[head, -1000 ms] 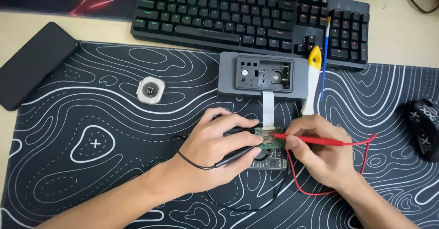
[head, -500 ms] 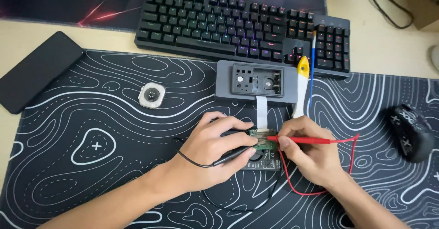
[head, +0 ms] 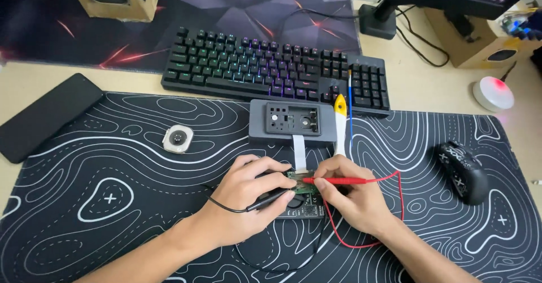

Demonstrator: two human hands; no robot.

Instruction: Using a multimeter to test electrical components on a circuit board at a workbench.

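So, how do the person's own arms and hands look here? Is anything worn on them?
Both forearms are bare: no sleeves reach into view. The left hand and the right hand wear no gloves, and I see no rings, watch or bracelet on either wrist. The thin dark line by the left wrist is a probe lead, not something worn. The fingernails look short and plain.

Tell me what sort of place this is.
Probably a home computer desk doubling as an electronics bench: a backlit keyboard, a monitor stand, and a small circuit board being probed on the desk mat.
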